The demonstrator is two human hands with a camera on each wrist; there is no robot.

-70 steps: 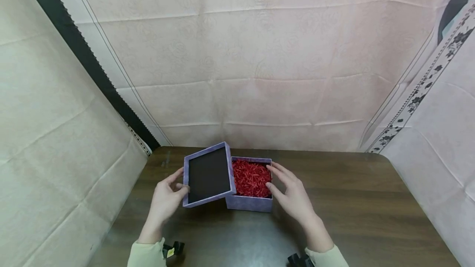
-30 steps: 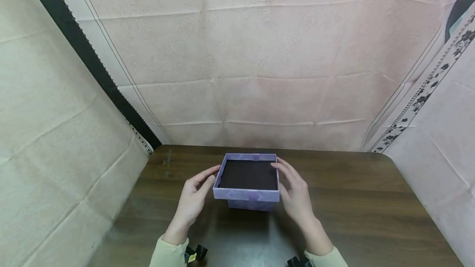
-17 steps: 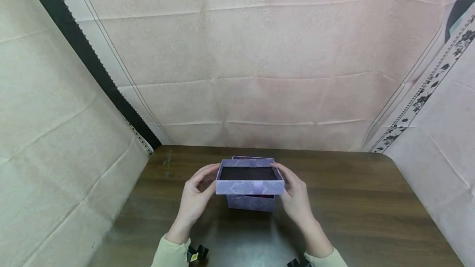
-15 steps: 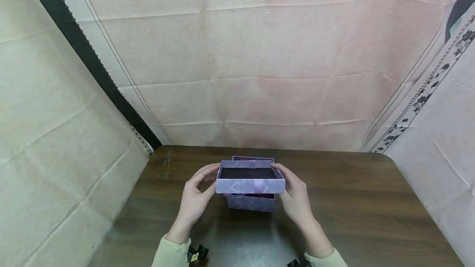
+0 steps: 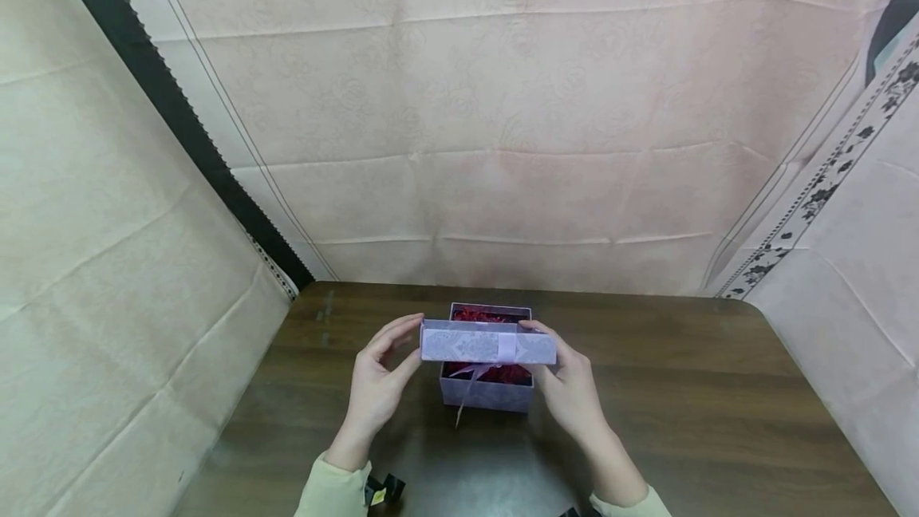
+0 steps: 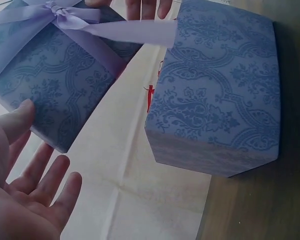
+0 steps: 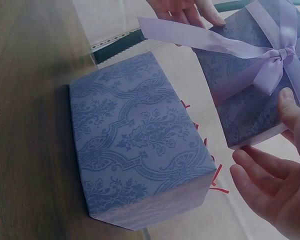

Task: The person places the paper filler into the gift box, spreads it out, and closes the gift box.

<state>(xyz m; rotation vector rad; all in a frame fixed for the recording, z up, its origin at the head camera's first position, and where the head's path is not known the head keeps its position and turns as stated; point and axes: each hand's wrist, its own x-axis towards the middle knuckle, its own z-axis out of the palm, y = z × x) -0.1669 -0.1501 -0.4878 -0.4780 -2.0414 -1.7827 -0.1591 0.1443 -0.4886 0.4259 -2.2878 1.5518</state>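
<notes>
Both hands hold a purple patterned gift box lid (image 5: 467, 343), tilted over the box. My left hand (image 5: 375, 393) pinches its left end; in the left wrist view the thumb lies on the patterned top, the other fingers spread below the edge. At the right end, my right hand (image 5: 576, 396) grips the lid between thumb and fingers. A lilac ribbon bow (image 7: 279, 57) is tied across the lid's top, its loose tail hanging down in the head view. Beneath stands the matching gift box (image 5: 488, 397), filled with red shredded paper (image 5: 506, 374) and partly hidden by the lid.
The box stands on a dark brown wooden table (image 5: 660, 373). Pale cloth (image 5: 517, 142) rises behind the table's far edge, with more cloth on both sides. Black devices are strapped near the sleeves, one by the left cuff (image 5: 333, 489).
The lid came from the left side to over the box, and the right hand took hold of it too. It has since tipped, hiding its black inside; red paper and ribbon tail now show.
</notes>
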